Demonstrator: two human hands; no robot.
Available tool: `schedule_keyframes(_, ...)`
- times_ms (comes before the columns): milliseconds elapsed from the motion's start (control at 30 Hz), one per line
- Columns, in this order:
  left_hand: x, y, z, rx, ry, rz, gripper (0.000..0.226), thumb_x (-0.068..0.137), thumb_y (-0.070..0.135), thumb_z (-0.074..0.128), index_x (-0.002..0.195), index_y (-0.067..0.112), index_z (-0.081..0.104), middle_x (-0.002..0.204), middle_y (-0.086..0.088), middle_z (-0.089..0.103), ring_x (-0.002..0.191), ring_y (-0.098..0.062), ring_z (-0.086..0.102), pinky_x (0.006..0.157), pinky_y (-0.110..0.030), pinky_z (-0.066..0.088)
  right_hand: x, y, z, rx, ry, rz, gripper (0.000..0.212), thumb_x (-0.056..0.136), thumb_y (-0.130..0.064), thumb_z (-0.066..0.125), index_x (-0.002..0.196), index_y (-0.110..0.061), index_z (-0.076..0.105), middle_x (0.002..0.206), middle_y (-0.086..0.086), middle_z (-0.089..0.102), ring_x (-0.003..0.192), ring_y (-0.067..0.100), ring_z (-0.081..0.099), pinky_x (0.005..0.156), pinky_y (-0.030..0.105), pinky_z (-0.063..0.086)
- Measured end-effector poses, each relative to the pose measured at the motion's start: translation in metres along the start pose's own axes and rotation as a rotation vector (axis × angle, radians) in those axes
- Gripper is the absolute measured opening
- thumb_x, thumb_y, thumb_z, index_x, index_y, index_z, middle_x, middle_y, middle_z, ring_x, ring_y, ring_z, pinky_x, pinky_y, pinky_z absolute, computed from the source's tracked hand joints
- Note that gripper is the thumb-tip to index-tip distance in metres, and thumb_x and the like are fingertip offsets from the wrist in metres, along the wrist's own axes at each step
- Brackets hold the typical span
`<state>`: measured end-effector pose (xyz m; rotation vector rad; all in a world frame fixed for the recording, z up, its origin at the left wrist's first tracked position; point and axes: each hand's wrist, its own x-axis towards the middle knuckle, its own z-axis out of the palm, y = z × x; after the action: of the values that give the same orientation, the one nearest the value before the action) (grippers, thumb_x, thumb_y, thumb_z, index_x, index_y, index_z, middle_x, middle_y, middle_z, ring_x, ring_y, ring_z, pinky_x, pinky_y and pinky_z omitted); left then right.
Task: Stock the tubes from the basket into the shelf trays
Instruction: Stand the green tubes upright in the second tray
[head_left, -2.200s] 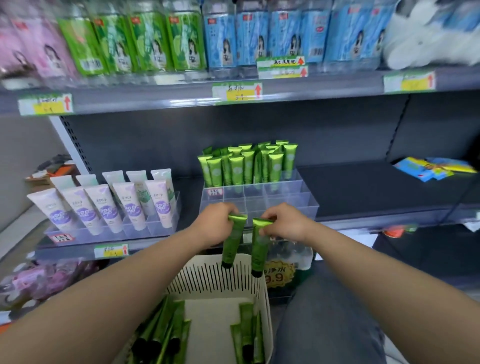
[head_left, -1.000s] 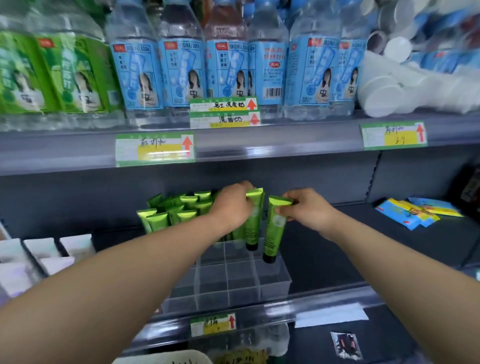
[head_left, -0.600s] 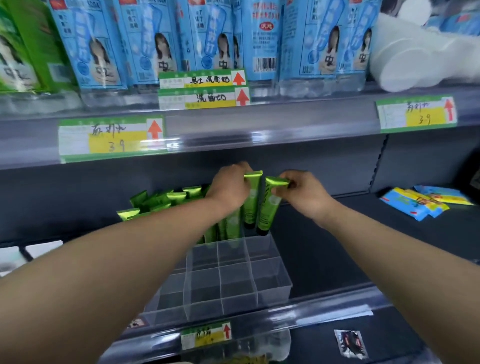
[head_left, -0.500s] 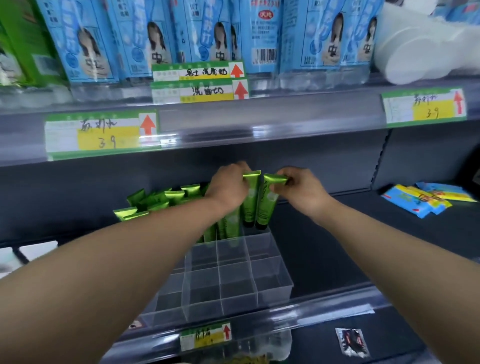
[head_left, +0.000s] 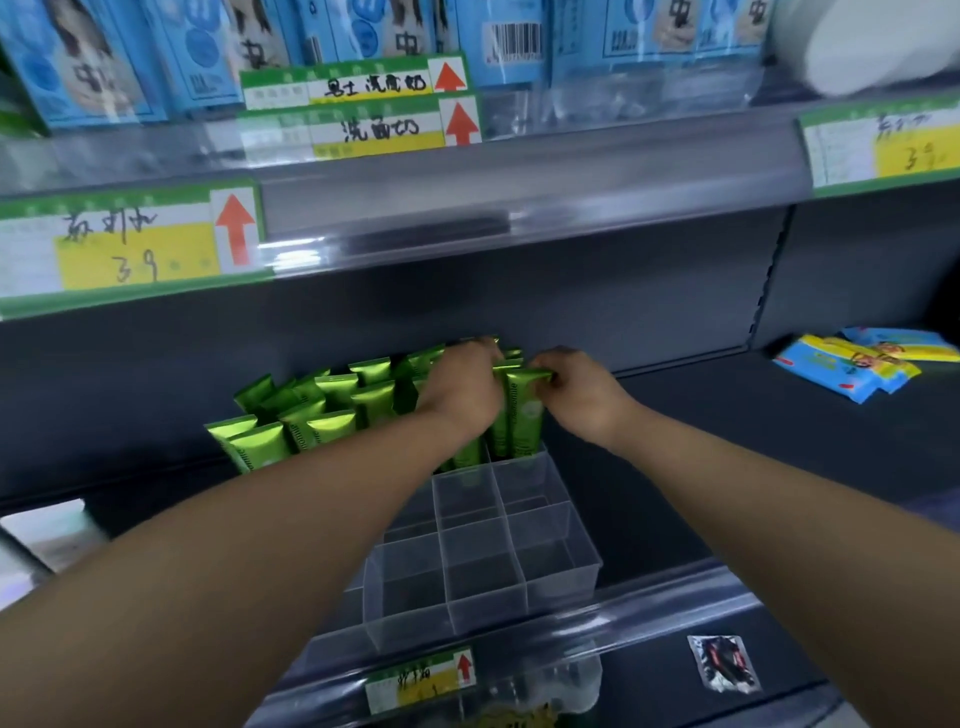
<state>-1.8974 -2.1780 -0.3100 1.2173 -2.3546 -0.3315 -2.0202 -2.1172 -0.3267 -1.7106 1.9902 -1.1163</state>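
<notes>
1. Now, nearest us: price tag (head_left: 415, 680) on the shelf rail, clear divided tray (head_left: 561, 571) just behind it.
2. Our right hand (head_left: 579, 392) pinches the crimped top of the right tube (head_left: 525, 421); the tube hangs below and left of the fingers.
3. Its long axis is near upright, crimp up, lower end in a back-right tray cell.
4. Our left hand (head_left: 460, 387) curls round the left tube (head_left: 498, 428), just beside the right tube, also upright and mostly hidden.
5. Farther left: stocked green tubes (head_left: 317, 421), crimps up, leaning.
6. Far right: blue packets (head_left: 852, 364) flat on the shelf.
</notes>
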Motion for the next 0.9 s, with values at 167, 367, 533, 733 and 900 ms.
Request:
schedule_keyframes(167,0.002,-0.001,0.003,0.048,-0.022,-0.018,0.039,0.08,-0.005,0.05,0.114,0.01,0.061,0.116,-0.014,0.063,0.107,-0.03,0.059,0.085,-0.029,0.046,0.001,0.003,0.009,-0.067,-0.024,0.026,0.026,0.094,-0.003,0.046,0.115,-0.005,0.061,0.116,0.009,0.055,0.094,0.018,0.052,0.066,0.017,0.034)
schedule_keyframes(367,-0.002,-0.003,0.007,0.094,-0.031,-0.049,0.038,0.083,-0.005,0.047,0.115,0.012,0.058,0.115,-0.015,0.062,0.105,-0.033,0.059,0.084,-0.036,0.051,0.0,0.001,0.014,-0.109,-0.009,0.057,0.031,0.092,-0.001,0.045,0.119,-0.009,0.059,0.118,0.014,0.06,0.099,0.024,0.058,0.073,0.022,0.041)
schedule_keyframes(533,-0.007,-0.002,0.002,0.188,-0.048,0.027,0.046,0.082,-0.009,0.043,0.123,0.009,0.056,0.118,-0.017,0.06,0.106,-0.034,0.058,0.086,-0.04,0.051,-0.006,-0.006,0.009,-0.153,0.009,0.058,0.038,0.09,0.0,0.047,0.127,-0.009,0.05,0.127,0.014,0.051,0.11,0.027,0.054,0.09,0.028,0.042)
schedule_keyframes(733,-0.022,-0.004,-0.007,0.32,-0.043,0.134,0.048,0.085,-0.001,0.046,0.132,0.01,0.045,0.127,-0.014,0.05,0.112,-0.032,0.054,0.089,-0.04,0.049,-0.022,-0.018,0.006,-0.222,-0.025,0.025,0.048,0.09,-0.004,0.049,0.137,-0.008,0.042,0.139,0.013,0.041,0.121,0.028,0.047,0.1,0.029,0.04)
schedule_keyframes(900,-0.04,-0.007,-0.018,0.503,-0.034,0.216,0.056,0.085,0.014,0.051,0.139,0.014,0.033,0.141,-0.007,0.039,0.128,-0.026,0.039,0.107,-0.035,0.033,-0.04,-0.029,0.008,-0.405,-0.08,0.016,0.058,0.093,-0.025,0.048,0.146,-0.019,0.026,0.155,0.006,0.017,0.14,0.026,0.021,0.113,0.04,0.02)
